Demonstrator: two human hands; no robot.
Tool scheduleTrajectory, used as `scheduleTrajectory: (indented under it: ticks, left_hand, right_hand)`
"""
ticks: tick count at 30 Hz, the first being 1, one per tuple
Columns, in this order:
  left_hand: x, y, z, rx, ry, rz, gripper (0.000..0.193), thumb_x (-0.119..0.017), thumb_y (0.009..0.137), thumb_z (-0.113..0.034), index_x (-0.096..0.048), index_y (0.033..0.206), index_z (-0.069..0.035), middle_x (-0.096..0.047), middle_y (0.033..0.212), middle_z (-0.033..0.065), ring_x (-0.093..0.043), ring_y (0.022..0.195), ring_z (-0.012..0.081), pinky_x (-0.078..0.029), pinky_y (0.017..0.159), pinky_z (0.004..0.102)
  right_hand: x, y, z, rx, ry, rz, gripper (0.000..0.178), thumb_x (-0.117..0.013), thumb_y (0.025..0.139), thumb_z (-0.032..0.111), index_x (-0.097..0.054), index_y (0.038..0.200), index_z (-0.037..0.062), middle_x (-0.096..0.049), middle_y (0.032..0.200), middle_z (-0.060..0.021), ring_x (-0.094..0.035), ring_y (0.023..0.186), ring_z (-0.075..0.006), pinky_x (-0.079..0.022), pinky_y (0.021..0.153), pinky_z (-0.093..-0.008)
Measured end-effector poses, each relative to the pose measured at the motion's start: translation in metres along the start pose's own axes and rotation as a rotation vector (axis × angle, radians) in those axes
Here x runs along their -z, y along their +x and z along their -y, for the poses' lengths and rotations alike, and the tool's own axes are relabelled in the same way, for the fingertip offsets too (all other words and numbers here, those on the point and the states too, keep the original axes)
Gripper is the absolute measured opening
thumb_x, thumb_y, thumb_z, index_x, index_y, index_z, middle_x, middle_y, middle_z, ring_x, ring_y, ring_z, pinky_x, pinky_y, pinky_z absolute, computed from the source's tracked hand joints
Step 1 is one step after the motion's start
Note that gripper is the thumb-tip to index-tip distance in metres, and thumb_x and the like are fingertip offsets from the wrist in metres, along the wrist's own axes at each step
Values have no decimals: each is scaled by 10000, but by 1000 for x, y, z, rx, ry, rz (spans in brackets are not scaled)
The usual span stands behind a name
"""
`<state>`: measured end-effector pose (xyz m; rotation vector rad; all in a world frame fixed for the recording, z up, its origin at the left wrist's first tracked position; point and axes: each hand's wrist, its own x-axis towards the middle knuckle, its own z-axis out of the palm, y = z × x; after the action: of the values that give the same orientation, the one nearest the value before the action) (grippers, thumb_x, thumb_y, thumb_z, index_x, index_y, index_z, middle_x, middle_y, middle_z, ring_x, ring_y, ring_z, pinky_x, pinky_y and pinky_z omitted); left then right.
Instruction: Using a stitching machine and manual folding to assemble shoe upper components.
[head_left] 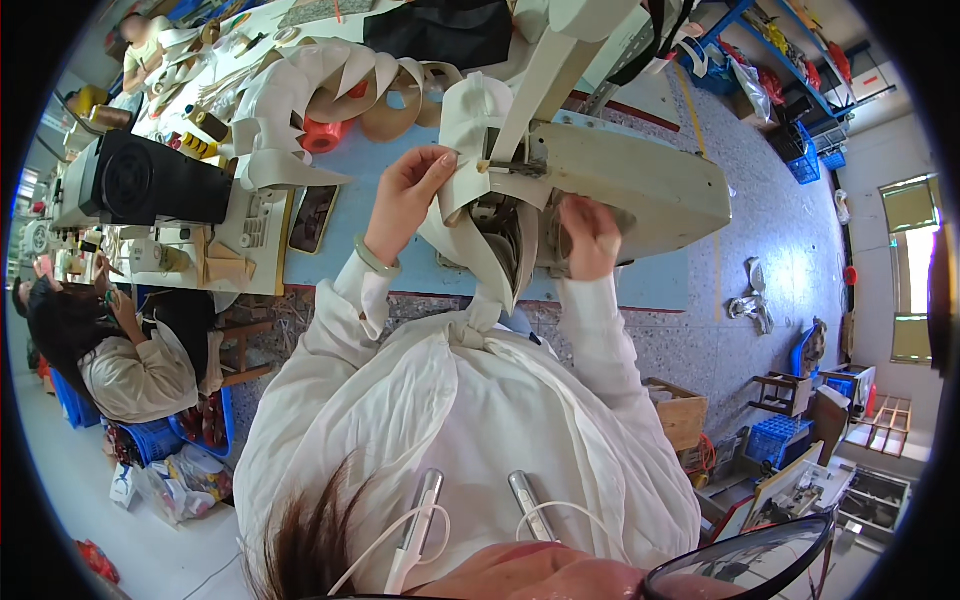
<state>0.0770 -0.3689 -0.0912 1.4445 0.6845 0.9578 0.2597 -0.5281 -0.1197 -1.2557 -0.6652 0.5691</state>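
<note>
Pinching cream piece (pixel 464 188) at needle end of sewing machine (pixel 645 180), in fingers (pixel 437 176) of left hand (pixel 405 200), above blue counter (pixel 355 235). Holding right hand (pixel 591 236) beside machine, blurred; can't tell if gripping.

Cream curved flexible piece (pixel 464 187), its shadowed edge perhaps tan; grey-beige bulky metal sewing machine (pixel 655 185); light-blue flat tabletop (pixel 650 287).
</note>
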Motion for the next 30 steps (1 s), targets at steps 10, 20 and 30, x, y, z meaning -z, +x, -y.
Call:
scheduleTrajectory:
  ticks: [10, 20, 30]
  left_hand:
    - [-4, -62, -6, -681, 541, 503, 406, -723, 668, 0, -644, 1064, -48, -639, 1081, 74, -584, 820, 248, -485, 710, 332]
    - [23, -39, -47, -53, 39, 633, 77, -553, 904, -18, -542, 978, -2, -612, 846, 55, -530, 567, 81, -453, 517, 227]
    - [17, -22, -55, -163, 253, 255, 118, -674, 841, -112, -601, 872, -24, -492, 643, -32, -354, 531, 35, -288, 474, 209]
  right_hand:
    - [11, -15, 26, 781, -729, 601, 331, -668, 677, -5, -673, 991, 102, -660, 1041, -44, -580, 1016, -294, -468, 816, -385]
    - [0, 27, 93, 397, -615, 916, 193, -650, 696, -70, -614, 871, 6, -668, 936, -116, -645, 936, -284, -516, 758, -353]
    - [-14, 12, 57, -250, 151, 479, 99, -678, 801, 30, -628, 877, -8, -607, 793, -4, -537, 724, -69, -420, 640, -213]
